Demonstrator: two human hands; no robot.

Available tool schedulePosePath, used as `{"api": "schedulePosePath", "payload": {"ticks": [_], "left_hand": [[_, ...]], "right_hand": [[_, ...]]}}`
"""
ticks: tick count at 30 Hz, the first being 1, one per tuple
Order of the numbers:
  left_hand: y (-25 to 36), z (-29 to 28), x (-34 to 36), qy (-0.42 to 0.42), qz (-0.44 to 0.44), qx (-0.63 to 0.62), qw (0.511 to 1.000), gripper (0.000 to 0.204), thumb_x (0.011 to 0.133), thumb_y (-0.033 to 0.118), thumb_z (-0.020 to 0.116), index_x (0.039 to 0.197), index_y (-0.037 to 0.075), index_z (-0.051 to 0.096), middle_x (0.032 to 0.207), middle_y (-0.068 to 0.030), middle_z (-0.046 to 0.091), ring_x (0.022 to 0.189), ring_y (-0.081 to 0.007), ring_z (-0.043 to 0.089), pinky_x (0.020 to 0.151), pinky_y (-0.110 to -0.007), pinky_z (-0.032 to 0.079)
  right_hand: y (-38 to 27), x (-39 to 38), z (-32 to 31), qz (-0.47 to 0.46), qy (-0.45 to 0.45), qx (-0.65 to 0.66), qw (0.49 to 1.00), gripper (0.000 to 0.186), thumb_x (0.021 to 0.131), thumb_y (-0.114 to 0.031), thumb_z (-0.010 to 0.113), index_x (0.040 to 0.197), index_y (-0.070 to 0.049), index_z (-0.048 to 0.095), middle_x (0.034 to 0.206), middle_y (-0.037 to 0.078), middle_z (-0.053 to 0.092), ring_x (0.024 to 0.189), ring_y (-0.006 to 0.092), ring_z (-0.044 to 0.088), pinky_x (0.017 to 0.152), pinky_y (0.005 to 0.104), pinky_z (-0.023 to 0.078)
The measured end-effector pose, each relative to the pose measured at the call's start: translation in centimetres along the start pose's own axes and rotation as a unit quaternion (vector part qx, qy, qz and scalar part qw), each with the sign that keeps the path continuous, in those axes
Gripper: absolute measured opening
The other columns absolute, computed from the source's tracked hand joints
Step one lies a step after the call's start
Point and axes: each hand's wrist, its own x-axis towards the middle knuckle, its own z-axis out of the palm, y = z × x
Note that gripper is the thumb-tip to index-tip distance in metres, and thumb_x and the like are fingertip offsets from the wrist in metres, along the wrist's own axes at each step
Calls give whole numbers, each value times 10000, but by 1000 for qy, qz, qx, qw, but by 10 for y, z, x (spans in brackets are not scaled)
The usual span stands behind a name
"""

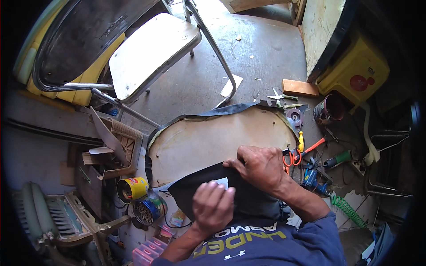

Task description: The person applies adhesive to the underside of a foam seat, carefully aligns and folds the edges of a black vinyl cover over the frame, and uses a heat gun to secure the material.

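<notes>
Black flexible sheet, across the near edge of the tan, dark-rimmed oval panel: pinched in my right grip. Left grip, curled, blurred: whether holding, I cannot tell. Possible fault: creasing or slipping, should I pull unevenly.

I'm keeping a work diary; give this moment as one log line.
right hand: gripping black fabric; left hand: curled over fabric, contact unclear; beige panel: dark cover along far edge; orange-handled scissors: near panel's right end
</notes>
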Motion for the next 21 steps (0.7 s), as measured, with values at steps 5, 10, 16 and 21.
{"api": "schedulePosePath", "payload": {"ticks": [5, 10, 16, 21], "left_hand": [[-20, 34, -5, -64, 48, 100, 992, 371, 896, 77, 698, 1267, 66, 692, 1279, -92, 651, 1253, -279, 612, 1115, -479, 428], [-40, 30, 37, 4, 120, 97, 988, 246, 920, 112, 645, 1137, 80, 757, 1122, -61, 707, 1091, -219, 688, 967, -395, 528], [-43, -13, 111, 28, 79, 63, 994, 288, 805, 10, 711, 1092, 25, 732, 908, -71, 687, 770, -231, 664, 679, -364, 525], [-27, -50, 153, 9, 19, -5, 1000, 347, 715, -68, 715, 1047, 30, 719, 889, -98, 688, 747, -277, 652, 661, -397, 502]], "right_hand": [[5, 3, -12, 8, -34, 4, 999, 399, 901, -420, 745, 731, -76, 640, 662, 158, 685, 598, 319, 713, 528, 436, 544], [14, 20, -19, -2, -48, -19, 999, 421, 926, -467, 717, 859, -54, 669, 629, 161, 665, 582, 348, 697, 531, 455, 533], [5, 45, -83, -133, 364, -134, 912, 515, 976, -341, 734, 1334, 5, 600, 1067, 188, 679, 960, 320, 679, 855, 487, 537], [-26, 12, -66, -211, 277, -106, 931, 288, 966, -279, 722, 1182, -90, 748, 1125, 56, 693, 1072, 232, 659, 1040, 456, 475]]}}
